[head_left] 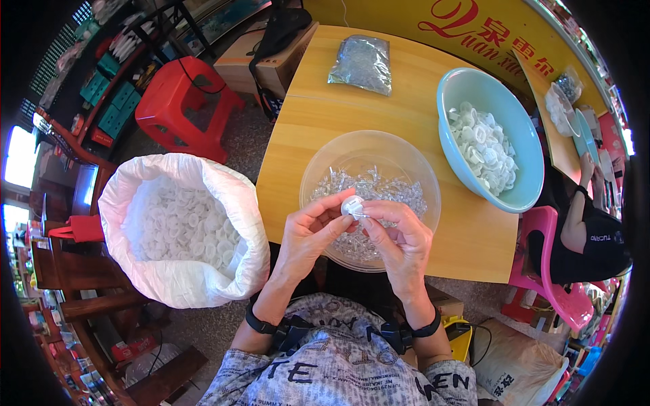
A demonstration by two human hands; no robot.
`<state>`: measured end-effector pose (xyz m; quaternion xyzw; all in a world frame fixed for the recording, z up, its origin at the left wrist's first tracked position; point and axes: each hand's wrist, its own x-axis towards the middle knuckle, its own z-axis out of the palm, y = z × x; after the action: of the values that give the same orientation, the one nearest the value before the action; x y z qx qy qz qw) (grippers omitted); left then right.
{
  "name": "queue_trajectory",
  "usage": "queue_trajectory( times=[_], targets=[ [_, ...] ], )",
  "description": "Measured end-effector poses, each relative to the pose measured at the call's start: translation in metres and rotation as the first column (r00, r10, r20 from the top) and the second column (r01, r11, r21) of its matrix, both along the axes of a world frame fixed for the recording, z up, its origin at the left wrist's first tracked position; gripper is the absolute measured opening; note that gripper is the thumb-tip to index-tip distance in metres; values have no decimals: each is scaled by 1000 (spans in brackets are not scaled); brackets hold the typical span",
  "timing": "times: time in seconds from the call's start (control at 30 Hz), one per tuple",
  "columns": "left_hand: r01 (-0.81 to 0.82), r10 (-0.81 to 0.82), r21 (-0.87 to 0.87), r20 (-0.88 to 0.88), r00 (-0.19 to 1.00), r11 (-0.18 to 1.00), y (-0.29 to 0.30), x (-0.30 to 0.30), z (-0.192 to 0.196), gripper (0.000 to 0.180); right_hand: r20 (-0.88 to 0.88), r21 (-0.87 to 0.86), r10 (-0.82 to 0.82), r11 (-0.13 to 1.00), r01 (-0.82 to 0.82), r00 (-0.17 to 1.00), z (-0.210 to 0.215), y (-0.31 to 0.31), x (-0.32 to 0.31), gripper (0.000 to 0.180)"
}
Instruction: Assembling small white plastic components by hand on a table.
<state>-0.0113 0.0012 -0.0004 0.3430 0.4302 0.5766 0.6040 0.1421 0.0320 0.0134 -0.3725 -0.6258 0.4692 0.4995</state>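
Observation:
My left hand and my right hand meet over a clear plastic bowl filled with several small clear plastic pieces. Between the fingertips of both hands sits one small round white cap. My right fingers also pinch a thin clear piece against that cap. The bowl stands at the near edge of a wooden table.
A light blue bowl with several white caps stands at the right. A large white sack full of white caps sits left of me. A clear bag of parts lies far on the table. A red stool stands beyond; another person sits at right.

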Motion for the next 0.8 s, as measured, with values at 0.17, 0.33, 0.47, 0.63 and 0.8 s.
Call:
queue_trajectory(
  times=[0.17,0.33,0.47,0.63,0.8],
  targets=[
    [14,-14,-22,-6,1000,1000,-1,-2,-1,40,15,11,-9,1000,8,1000,3,0,0,14],
    [-24,26,17,-169,985,1000,-3,-1,3,37,127,74,-34,997,25,991,7,-1,0,14],
    [-25,52,93,-296,954,995,-2,-3,5,36,90,22,-9,1000,7,996,4,-1,1,13],
    [-13,38,92,-277,960,996,-3,-4,6,37,16,-71,36,997,-35,999,-3,-2,2,10],
    [32,-17,94,-163,986,995,-5,-4,3,40,-132,-195,34,979,-59,991,-5,-3,1,9]
  ],
)
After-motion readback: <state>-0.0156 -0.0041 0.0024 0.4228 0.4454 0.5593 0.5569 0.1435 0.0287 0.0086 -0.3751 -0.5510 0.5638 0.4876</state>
